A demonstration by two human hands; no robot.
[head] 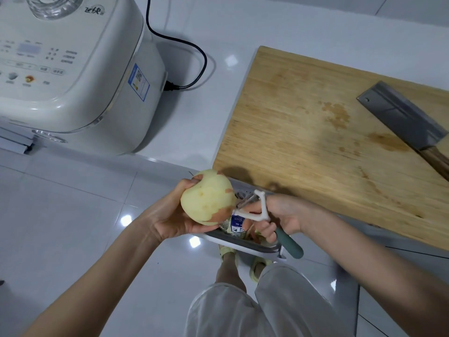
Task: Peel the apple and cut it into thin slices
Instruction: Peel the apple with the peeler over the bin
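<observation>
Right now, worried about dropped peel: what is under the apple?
Below the apple, a grey-rimmed bin holds a labelled wrapper and scraps; the left hand and right hand hide the rest.

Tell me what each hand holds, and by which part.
Left hand holds the apple from beneath and at its top end. Right hand grips the peeler by its green handle.

Cutting board (303, 132) mostly bare — cleaver (398, 117) occupies its right edge.

Cleaver (408, 125) handle cut off at rt edge — bin (243, 243) contents mostly hidden behind apple (209, 198), cooker (73, 69) panel text too blurry.
</observation>
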